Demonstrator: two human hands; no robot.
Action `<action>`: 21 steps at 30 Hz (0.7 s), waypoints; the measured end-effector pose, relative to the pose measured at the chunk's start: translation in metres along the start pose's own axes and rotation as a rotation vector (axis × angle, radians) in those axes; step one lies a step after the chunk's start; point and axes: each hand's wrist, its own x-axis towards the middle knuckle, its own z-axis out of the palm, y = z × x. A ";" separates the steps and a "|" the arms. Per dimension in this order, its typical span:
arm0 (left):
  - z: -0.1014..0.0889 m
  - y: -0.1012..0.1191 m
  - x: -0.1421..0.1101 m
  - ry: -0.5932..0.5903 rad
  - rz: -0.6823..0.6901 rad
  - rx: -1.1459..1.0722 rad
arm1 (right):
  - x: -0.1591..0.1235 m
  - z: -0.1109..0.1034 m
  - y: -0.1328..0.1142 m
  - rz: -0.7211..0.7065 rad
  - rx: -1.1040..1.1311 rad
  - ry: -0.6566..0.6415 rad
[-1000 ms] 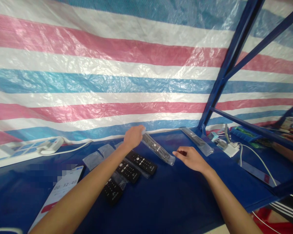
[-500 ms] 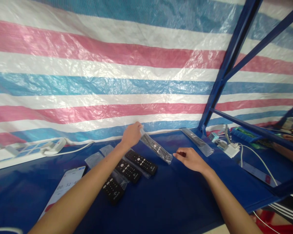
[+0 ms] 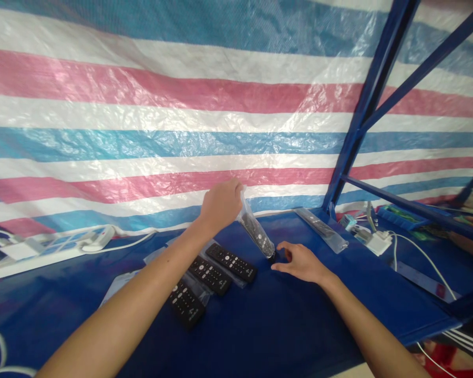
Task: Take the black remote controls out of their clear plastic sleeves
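Across the blue table (image 3: pixel 284 325), my right hand (image 3: pixel 303 262) curves open at three o'clock, seemingly ready to steady. My left hand (image 3: pixel 223 205) pinches the top of the bagged remote (image 3: pixel 258 233), slanting it at centre. Three remotes (image 3: pixel 230 262) fan out at seven o'clock, perhaps for easy viewing.

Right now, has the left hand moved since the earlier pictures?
Yes. The left hand, pinching the bagged remote, is higher: against the striped sheet, it now overlaps a pink stripe.
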 end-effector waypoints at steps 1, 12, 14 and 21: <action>-0.003 0.001 0.001 0.015 0.013 -0.004 | 0.001 0.002 -0.001 -0.004 -0.009 0.007; -0.052 -0.011 0.021 0.246 0.071 -0.186 | 0.000 0.002 -0.001 -0.101 0.047 0.025; -0.068 -0.025 0.028 0.345 0.067 -0.272 | -0.001 -0.003 0.002 -0.105 0.064 0.044; -0.032 -0.097 0.043 0.317 -0.354 -0.747 | -0.001 -0.019 0.014 -0.025 0.115 0.127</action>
